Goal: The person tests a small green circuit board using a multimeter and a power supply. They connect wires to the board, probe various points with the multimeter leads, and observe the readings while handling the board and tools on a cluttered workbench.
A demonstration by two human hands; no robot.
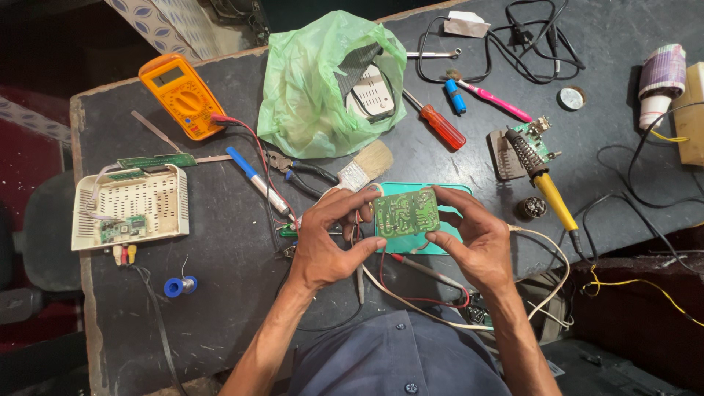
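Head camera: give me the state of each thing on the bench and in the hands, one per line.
Green circuit board: held up, solder side showing.
Left hand: gripping the board's left edge.
Right hand: gripping its right edge.
Orange multimeter: lying flat, leads plugged in.
Soldering iron: resting on the table, unheld.
White casing: open, small board inside.
Green plastic bag: open, device inside.

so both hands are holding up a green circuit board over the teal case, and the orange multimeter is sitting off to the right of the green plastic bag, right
Not quite. The head view shows the left hand and right hand holding the green circuit board over the teal case, but the orange multimeter sits to the left of the green plastic bag, not the right.
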